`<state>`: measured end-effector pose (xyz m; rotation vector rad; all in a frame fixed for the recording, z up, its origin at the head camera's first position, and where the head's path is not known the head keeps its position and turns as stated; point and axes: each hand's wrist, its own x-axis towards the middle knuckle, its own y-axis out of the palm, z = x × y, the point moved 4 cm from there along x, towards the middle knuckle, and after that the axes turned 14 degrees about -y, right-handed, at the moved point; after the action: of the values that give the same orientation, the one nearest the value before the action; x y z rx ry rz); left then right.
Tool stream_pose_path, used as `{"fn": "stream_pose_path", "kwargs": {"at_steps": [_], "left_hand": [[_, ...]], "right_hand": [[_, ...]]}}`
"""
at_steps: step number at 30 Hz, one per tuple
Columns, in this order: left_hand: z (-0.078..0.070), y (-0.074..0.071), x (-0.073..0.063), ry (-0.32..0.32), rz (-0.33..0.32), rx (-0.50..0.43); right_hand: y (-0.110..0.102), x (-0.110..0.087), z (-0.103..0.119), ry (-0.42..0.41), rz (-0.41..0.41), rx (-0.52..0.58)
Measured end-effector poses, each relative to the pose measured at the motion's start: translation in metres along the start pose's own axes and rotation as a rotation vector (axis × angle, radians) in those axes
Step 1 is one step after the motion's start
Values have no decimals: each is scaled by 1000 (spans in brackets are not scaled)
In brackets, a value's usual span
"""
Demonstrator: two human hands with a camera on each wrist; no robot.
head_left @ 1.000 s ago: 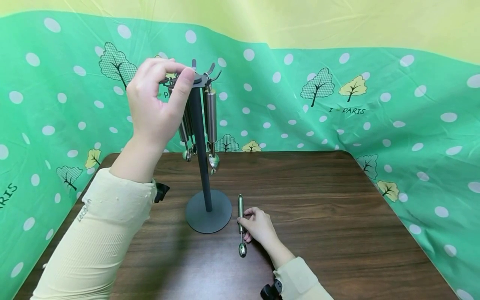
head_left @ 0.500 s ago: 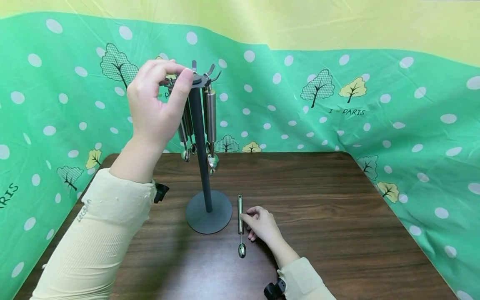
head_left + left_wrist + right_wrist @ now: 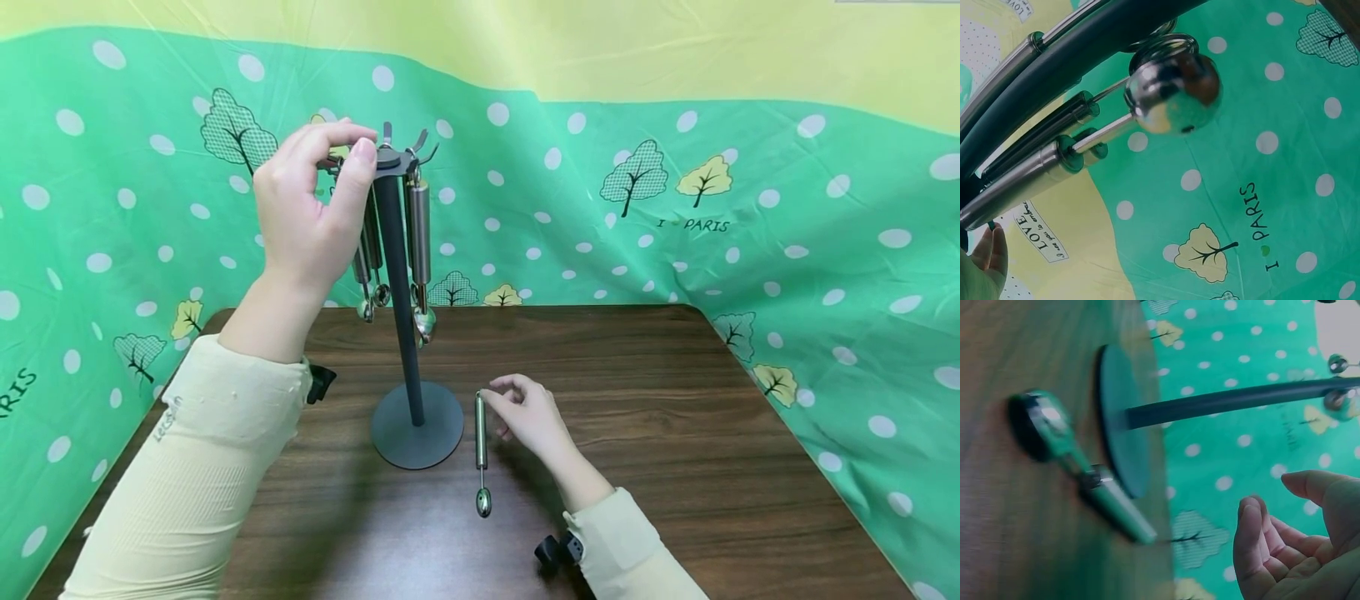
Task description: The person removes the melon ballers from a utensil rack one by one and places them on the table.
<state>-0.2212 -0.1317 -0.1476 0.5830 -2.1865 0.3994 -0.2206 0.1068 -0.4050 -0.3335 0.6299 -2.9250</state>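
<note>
A tall dark stand with a round base rises left of centre in the head view. Several steel scoops with rounded heads hang from its hooks. My left hand grips the stand's top among the hooks, with thumb in front and fingers curled over; the fingertips are partly hidden. One more small steel scoop lies on the table right of the base, its rounded head toward me. My right hand hovers at its handle's far end, fingers loosely bent. In the right wrist view, nothing sits between the thumb and fingers.
The dark wood-grain table runs back to a green and yellow patterned cloth. Hooks jut from the stand's top. Black wrist cameras sit at both cuffs.
My right hand has let go of the scoop's handle and slid away along it to the far end. The stand's top has shifted slightly left with my left hand.
</note>
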Motion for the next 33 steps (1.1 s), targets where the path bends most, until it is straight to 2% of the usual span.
{"fn": "stream_pose_path", "kwargs": {"at_steps": [15,24,28,33], "left_hand": [[-1,-1,3,-29,32,-11],[0,2,6,-46,74,-162],[3,3,6,-54,88,-187],[7,4,7,-89,112,-203]], "right_hand": [[-15,11,72,-174,17,69],[-18,19,105,-313,-24,95],[-17,23,121,-380,-51,158],[-16,27,139,-430,-44,191]]}}
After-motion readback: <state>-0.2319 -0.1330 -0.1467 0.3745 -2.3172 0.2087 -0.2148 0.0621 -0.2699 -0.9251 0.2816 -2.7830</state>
